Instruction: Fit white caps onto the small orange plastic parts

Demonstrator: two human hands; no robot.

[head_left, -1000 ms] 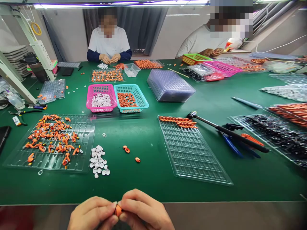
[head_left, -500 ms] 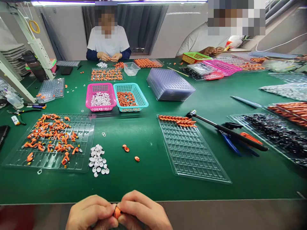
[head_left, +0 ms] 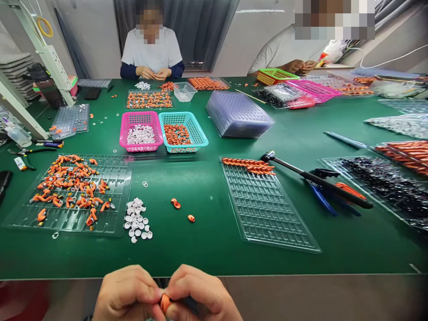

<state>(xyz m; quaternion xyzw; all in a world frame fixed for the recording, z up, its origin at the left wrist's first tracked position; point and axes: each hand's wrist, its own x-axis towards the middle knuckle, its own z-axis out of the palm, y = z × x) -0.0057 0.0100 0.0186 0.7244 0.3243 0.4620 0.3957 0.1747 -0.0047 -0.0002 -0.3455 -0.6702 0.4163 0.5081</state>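
Note:
Just off the table's front edge, my left hand and my right hand pinch one small orange plastic shell between their fingertips. Fingers cover most of it. Beyond them on the green table lie a few loose orange oval caps. To the left of these is a pile of small white round caps. A clear tray farther left carries many orange hooked parts with dark and yellow bits. Another clear ribbed tray on the right has orange pieces along its far end.
A pink basket of white caps and a turquoise basket of orange caps stand midtable, beside stacked clear trays. At right are a hammer, blue-handled pliers and black parts. Two people sit opposite, hands working.
The camera view has shifted slightly, so the table appears a little higher. Both hands keep hold of the small orange shell, which is tilted slightly differently between the fingertips.

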